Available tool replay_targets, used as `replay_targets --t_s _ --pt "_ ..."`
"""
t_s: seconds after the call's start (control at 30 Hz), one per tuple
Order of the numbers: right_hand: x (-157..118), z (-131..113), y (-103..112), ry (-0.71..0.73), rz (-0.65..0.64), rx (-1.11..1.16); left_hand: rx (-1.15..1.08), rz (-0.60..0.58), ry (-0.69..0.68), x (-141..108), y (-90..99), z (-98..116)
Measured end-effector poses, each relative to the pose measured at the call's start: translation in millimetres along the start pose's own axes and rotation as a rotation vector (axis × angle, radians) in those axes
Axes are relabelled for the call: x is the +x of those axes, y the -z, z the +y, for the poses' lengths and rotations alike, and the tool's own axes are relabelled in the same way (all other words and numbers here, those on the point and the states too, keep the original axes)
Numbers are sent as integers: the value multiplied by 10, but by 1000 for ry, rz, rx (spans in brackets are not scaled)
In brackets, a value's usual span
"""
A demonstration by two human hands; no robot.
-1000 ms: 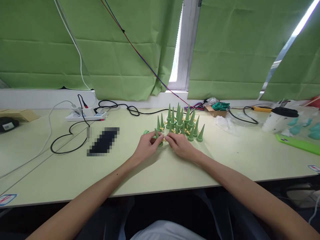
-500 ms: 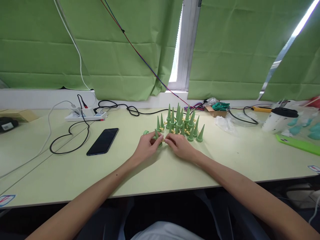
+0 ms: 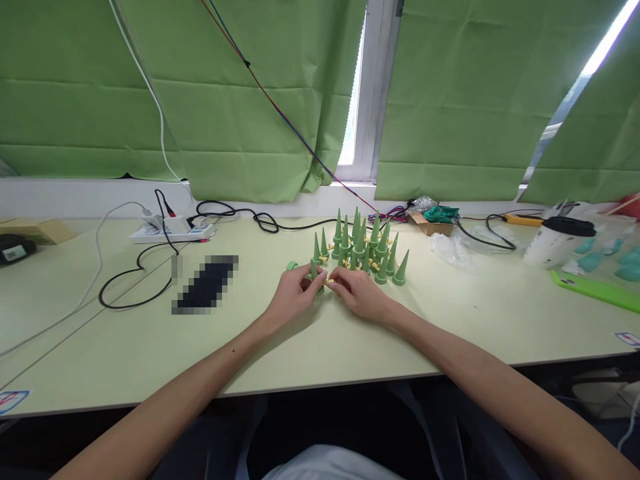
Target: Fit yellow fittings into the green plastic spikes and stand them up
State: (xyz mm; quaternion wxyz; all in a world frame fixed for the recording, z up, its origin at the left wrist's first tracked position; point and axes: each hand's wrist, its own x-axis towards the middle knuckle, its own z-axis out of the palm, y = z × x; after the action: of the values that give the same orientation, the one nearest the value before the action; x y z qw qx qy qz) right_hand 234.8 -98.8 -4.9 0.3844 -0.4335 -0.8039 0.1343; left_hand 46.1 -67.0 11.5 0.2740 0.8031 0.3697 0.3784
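My left hand point(image 3: 291, 295) is closed around a green cone point(image 3: 314, 269) with a wider round base, which stands upright at the fingertips. My right hand point(image 3: 364, 293) faces it, thumb and forefinger pinched at a small yellow piece point(image 3: 329, 282) against the cone's right side. Fingers hide much of this piece and the cone's lower part. Just behind both hands stands a group of several similar green cones point(image 3: 359, 248), with small yellow parts at their sides. A green ring-like piece point(image 3: 292, 265) shows behind my left hand's fingers.
On the left lie a blurred-out dark phone point(image 3: 206, 285), looped black cables and a white power strip point(image 3: 173, 231). To the right are a small cardboard box point(image 3: 429, 225), clear plastic wrap point(image 3: 450, 250), a white cup with a black lid point(image 3: 563, 241) and a bright green case point(image 3: 597, 290).
Both hands stay in nearly the same place. My right fingertips have shifted very slightly, and a bit more of the yellow piece shows between the hands.
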Motion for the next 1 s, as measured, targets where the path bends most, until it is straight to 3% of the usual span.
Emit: replay_targets --t_s 0.27,0.53,1.0 --pt "8 27 -16 -51 -52 -42 33 -24 -7 -3 -2 -11" --pt "3 -18 3 -78 -15 16 8 15 14 11 -3 -10" --pt "21 65 -1 -112 -16 -64 -70 -154 16 -8 -7 -30"
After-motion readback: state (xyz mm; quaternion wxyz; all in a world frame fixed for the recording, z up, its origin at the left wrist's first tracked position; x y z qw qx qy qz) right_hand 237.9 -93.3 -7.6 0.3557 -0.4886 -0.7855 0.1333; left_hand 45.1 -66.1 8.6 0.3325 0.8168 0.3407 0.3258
